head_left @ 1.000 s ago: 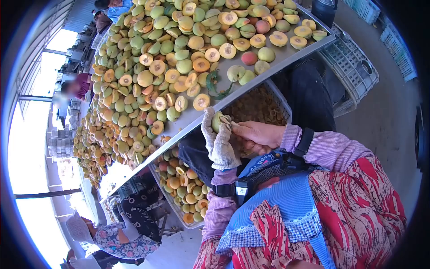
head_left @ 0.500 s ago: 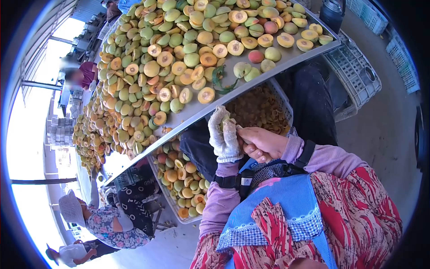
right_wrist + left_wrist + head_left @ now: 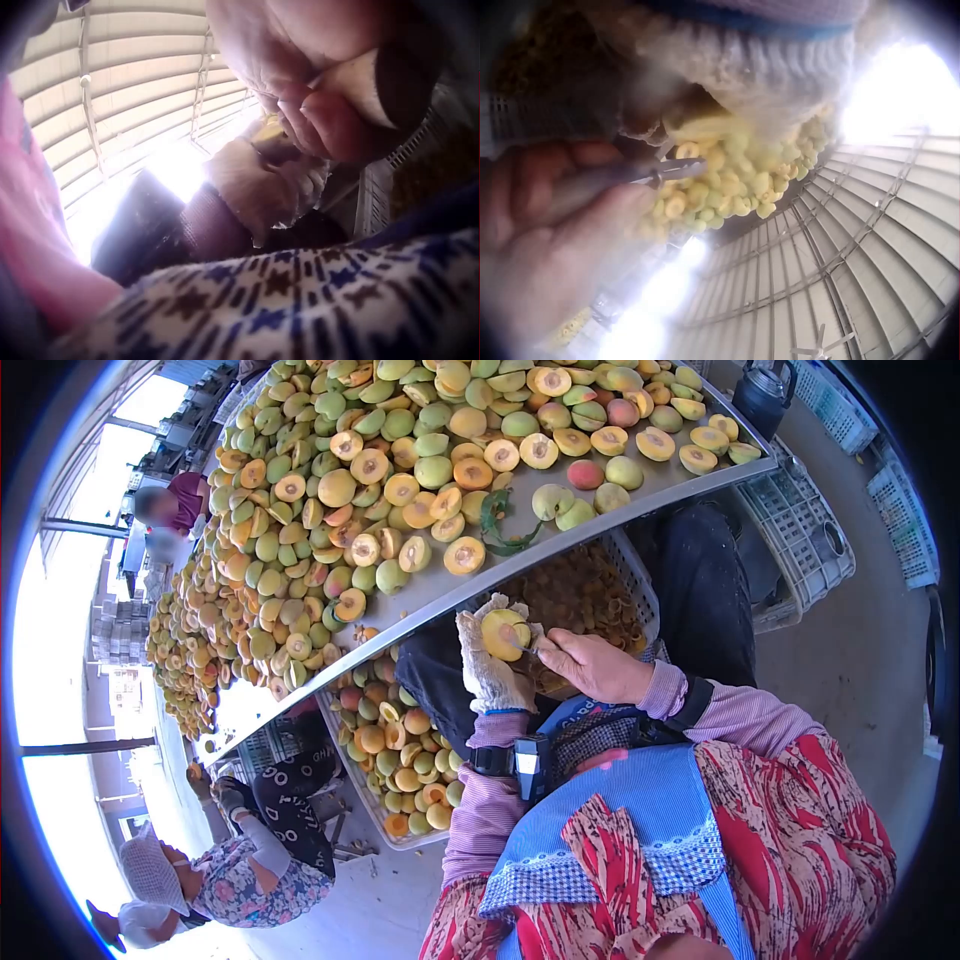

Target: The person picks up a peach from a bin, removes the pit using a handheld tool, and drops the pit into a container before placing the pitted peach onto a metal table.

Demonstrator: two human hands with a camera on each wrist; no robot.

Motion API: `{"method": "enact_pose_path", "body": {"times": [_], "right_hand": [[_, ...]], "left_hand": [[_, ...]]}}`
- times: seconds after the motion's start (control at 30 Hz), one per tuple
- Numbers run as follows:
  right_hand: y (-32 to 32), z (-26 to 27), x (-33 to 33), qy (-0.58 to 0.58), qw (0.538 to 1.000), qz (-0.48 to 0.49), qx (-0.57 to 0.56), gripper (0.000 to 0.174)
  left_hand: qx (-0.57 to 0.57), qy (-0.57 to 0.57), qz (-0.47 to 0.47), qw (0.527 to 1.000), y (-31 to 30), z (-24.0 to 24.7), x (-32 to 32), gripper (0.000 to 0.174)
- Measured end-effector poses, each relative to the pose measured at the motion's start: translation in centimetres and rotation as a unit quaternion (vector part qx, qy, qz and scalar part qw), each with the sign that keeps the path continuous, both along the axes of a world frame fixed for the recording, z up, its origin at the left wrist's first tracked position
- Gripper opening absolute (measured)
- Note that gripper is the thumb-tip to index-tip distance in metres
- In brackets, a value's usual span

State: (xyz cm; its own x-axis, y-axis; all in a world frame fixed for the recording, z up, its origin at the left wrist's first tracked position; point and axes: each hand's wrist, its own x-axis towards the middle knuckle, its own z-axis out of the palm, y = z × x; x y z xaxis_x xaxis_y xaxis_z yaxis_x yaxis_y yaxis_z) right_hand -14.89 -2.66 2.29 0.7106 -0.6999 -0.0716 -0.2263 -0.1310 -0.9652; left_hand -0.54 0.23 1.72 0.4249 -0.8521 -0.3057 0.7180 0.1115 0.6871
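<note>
My left hand (image 3: pixel 490 678), in a whitish knitted glove, holds a peach half (image 3: pixel 502 635) with its yellow cut face turned up. Close beside the fruit, my bare right hand (image 3: pixel 600 668) grips a small tool. Its wooden handle (image 3: pixel 361 88) shows in the right wrist view, and its narrow metal blade (image 3: pixel 682 169), with a slot along it, points out past the thumb in the left wrist view. Both hands are over the lap, in front of the metal table (image 3: pixel 420 592), which carries a large heap of halved and whole peaches (image 3: pixel 370 465).
Below the table's edge, a crate (image 3: pixel 645 595) contains brownish-orange scraps. Another crate (image 3: pixel 415 843) of peaches stands to the left. A grey plastic crate (image 3: pixel 800 550) and a dark kettle (image 3: pixel 762 400) are at right. Another person (image 3: pixel 255 870) sits at lower left.
The glove has turned and its fingers have spread, so the peach half's cut face now shows. The right hand has stayed close to the fruit. The head view has shifted slightly.
</note>
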Motion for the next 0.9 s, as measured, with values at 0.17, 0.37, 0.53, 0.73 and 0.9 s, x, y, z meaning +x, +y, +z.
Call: {"method": "enact_pose_path", "body": {"times": [0.17, 0.37, 0.53, 0.73, 0.9], "right_hand": [[-0.1, -0.5, 1.2, -0.019, 0.999, -0.01, -0.025, 0.035], [-0.1, -0.9, 2.1, -0.013, 1.0, -0.022, -0.005, 0.036], [-0.3, -1.1, 2.1, -0.056, 0.998, 0.008, -0.004, 0.036], [-1.3, 2.4, 0.8, 0.077, 0.972, 0.141, 0.171, 0.038], [-1.4, 2.7, 0.7, 0.01, 0.984, 0.137, 0.116, 0.038]], "left_hand": [[0.008, -0.047, 0.031, 0.998, -0.2, -1.5, 0.2, 0.053], [0.009, -0.038, 0.045, 0.998, -0.5, -1.6, 0.3, 0.055], [0.022, -0.04, 0.059, 0.997, -0.1, -1.5, 0.3, 0.058], [0.002, -0.119, 0.063, 0.991, 0.9, -0.3, 0.0, 0.06], [0.001, -0.217, 0.097, 0.971, 0.8, 2.0, -0.6, 0.059]]}}
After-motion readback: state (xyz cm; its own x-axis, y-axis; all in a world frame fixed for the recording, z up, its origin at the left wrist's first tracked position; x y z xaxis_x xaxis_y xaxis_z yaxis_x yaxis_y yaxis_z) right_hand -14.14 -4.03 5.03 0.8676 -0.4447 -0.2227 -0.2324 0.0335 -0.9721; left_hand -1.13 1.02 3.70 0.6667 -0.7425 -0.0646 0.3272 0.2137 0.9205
